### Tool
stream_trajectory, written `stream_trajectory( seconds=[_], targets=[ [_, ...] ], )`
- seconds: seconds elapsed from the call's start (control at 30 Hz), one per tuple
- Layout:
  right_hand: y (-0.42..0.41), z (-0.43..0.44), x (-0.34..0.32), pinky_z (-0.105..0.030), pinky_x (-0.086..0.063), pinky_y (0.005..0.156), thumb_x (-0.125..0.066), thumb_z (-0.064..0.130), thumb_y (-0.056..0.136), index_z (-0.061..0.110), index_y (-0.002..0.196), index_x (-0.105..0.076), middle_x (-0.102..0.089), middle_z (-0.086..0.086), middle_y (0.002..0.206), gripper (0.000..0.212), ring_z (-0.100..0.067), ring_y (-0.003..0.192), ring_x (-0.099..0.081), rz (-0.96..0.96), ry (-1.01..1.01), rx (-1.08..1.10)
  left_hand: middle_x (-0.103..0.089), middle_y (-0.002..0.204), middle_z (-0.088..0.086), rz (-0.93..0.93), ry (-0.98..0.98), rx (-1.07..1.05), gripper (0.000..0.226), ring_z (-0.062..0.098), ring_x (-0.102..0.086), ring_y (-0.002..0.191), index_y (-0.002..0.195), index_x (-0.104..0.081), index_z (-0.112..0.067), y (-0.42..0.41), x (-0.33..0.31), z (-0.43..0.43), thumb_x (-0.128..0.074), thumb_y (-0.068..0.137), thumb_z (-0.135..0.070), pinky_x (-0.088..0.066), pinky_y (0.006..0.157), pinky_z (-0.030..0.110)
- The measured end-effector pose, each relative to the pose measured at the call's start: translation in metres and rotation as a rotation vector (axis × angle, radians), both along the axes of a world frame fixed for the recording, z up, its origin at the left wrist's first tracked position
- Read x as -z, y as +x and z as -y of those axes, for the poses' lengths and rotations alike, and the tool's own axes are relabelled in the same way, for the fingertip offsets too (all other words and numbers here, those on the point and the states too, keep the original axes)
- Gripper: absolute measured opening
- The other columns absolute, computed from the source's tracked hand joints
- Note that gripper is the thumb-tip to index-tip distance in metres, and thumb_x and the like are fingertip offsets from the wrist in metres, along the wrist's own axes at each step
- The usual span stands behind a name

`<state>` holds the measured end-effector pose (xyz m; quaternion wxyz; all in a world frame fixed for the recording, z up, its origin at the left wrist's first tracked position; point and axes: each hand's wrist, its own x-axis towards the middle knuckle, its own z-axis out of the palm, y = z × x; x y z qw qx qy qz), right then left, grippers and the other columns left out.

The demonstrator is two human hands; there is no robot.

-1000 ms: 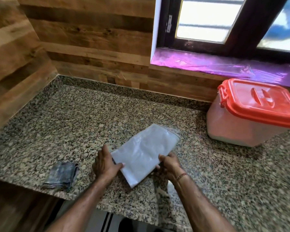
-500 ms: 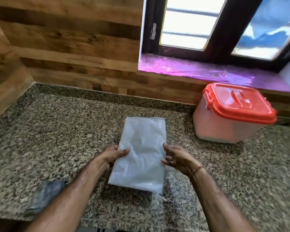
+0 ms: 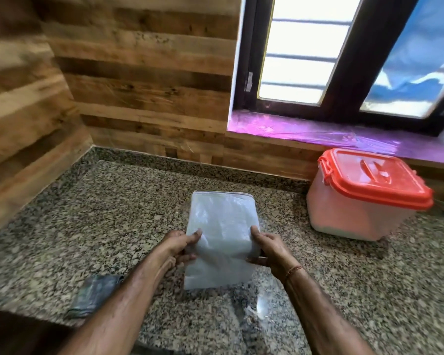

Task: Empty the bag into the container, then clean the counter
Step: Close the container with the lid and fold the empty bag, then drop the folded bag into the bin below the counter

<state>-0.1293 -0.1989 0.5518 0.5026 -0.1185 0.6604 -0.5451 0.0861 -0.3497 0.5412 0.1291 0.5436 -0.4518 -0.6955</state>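
Note:
A clear plastic bag [image 3: 222,226] filled with white powder is held above the granite counter [image 3: 113,213], its sealed top pointing away from me. My left hand [image 3: 181,245] grips its left edge, thumb on top and fingers curled beneath. My right hand [image 3: 268,248] grips the right edge the same way. A translucent container [image 3: 354,213] with a closed red lid [image 3: 372,178] stands at the back right, below the window sill, apart from the bag.
A folded grey cloth [image 3: 95,294] lies by the counter's front edge, left of my left forearm. Wooden walls close off the back and left side. A window with a purple-lit sill [image 3: 331,135] sits above the container.
The bag has turned from lying diagonally to lengthwise away from me and has come up off the counter. Both hands moved from its near corner to its two side edges.

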Motion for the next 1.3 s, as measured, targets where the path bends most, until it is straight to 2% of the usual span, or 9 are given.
stream_trajectory(
  seconds=[0.1, 0.17, 0.27, 0.43, 0.63, 0.77, 0.97, 1.13, 1.3],
  targets=[
    [0.000, -0.005, -0.010, -0.036, -0.066, 0.073, -0.074, 0.033, 0.093, -0.007, 0.102, -0.065, -0.067, -0.018, 0.114, 0.042, -0.032, 0.107, -0.067, 0.039, -0.083, 0.022, -0.068, 0.108, 0.020, -0.058, -0.051, -0.125, 0.063, 0.032, -0.074, 0.085, 0.109, -0.067, 0.000, 0.005, -0.010, -0.015, -0.085, 0.072, -0.048, -0.064, 0.071, 0.041],
    [0.000, -0.010, -0.016, -0.030, -0.064, 0.073, -0.077, 0.025, 0.090, -0.010, 0.109, -0.064, -0.067, -0.021, 0.118, 0.041, -0.033, 0.111, -0.067, 0.069, -0.143, 0.058, -0.072, 0.103, 0.022, -0.058, -0.115, -0.204, 0.045, 0.032, -0.074, 0.084, 0.100, -0.070, -0.001, 0.004, -0.016, -0.029, -0.083, 0.079, -0.039, -0.063, 0.078, 0.044],
    [-0.003, -0.024, -0.024, -0.026, -0.064, 0.069, -0.077, 0.009, 0.088, -0.014, 0.108, -0.063, -0.070, -0.026, 0.115, 0.033, -0.031, 0.100, -0.071, 0.120, -0.199, 0.134, -0.073, 0.087, 0.017, -0.069, -0.179, -0.310, 0.020, 0.024, -0.071, 0.065, 0.084, -0.064, -0.007, -0.005, -0.021, -0.059, -0.078, 0.086, -0.020, -0.059, 0.054, 0.030],
    [-0.005, -0.052, -0.024, -0.033, -0.064, 0.070, -0.076, -0.005, 0.084, 0.009, 0.071, -0.053, -0.069, -0.020, 0.092, 0.030, -0.033, 0.090, -0.071, 0.050, -0.208, 0.119, -0.067, 0.107, 0.022, -0.217, -0.093, -0.463, 0.035, 0.022, -0.071, 0.067, 0.117, -0.055, 0.001, -0.006, -0.024, -0.103, -0.068, 0.085, 0.010, -0.054, 0.045, 0.024],
    [0.015, -0.080, -0.011, -0.039, -0.062, 0.070, -0.072, -0.013, 0.083, 0.012, 0.110, -0.059, -0.076, -0.013, 0.092, 0.039, -0.027, 0.080, -0.073, 0.017, -0.178, -0.150, -0.075, 0.092, 0.023, -0.251, 0.082, -0.599, 0.028, 0.027, -0.073, 0.062, 0.113, -0.063, 0.012, 0.030, -0.010, -0.157, -0.062, 0.084, 0.013, -0.060, 0.049, 0.034],
    [0.048, -0.084, -0.007, -0.039, -0.061, 0.072, -0.072, 0.007, 0.092, 0.014, 0.115, -0.070, -0.079, -0.010, 0.098, 0.024, -0.023, 0.082, -0.073, 0.045, -0.142, -0.440, -0.076, 0.095, 0.021, -0.250, 0.054, -0.681, 0.027, 0.029, -0.075, 0.069, 0.108, -0.068, 0.003, 0.075, -0.005, -0.188, -0.077, 0.084, -0.007, -0.061, 0.061, 0.046],
    [0.118, -0.078, -0.006, -0.031, -0.059, 0.057, -0.073, 0.019, 0.093, 0.010, 0.080, -0.069, -0.074, -0.011, 0.083, 0.016, -0.020, 0.069, -0.071, -0.128, -0.109, -0.517, -0.076, 0.103, 0.021, -0.184, -0.084, -0.795, 0.023, 0.033, -0.074, 0.086, 0.103, -0.072, -0.002, 0.140, 0.000, -0.224, -0.079, 0.082, -0.009, -0.061, 0.080, 0.047],
    [0.201, -0.079, 0.010, -0.044, -0.060, 0.064, -0.081, 0.024, 0.086, -0.003, 0.091, -0.063, -0.073, -0.018, 0.087, 0.033, -0.028, 0.076, -0.071, -0.229, -0.083, -0.695, -0.076, 0.104, 0.017, -0.163, -0.119, -0.984, 0.032, 0.028, -0.074, 0.083, 0.112, -0.070, -0.004, 0.227, 0.015, -0.264, -0.080, 0.083, -0.012, -0.061, 0.061, 0.033],
    [0.301, -0.093, 0.030, -0.025, -0.055, 0.056, -0.071, 0.043, 0.091, 0.013, 0.096, -0.074, -0.077, -0.007, 0.087, 0.030, -0.021, 0.076, -0.070, -0.440, -0.118, -0.904, -0.073, 0.097, 0.011, -0.104, -0.096, -1.250, 0.036, 0.028, -0.069, 0.075, 0.116, -0.067, -0.006, 0.325, 0.036, -0.325, -0.080, 0.084, -0.014, -0.054, 0.053, 0.029]
  ],
)
